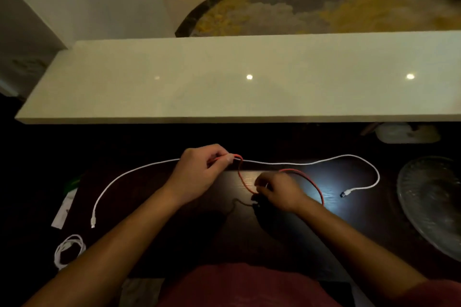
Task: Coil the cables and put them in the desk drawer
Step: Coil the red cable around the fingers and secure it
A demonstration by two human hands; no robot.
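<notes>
Both hands are pinched shut: left hand (202, 172) raised forward, right hand (277, 192) lower (fingers curled).

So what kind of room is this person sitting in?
Probably a home desk or study corner, dimly lit. A dark wooden desk holds charging cables: a long white cable, a red cable and a coiled white cable. A pale shelf sits behind.

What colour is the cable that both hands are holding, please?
Red-orange; the cable shows best in the head view, pinched by the left hand and right hand.
</notes>
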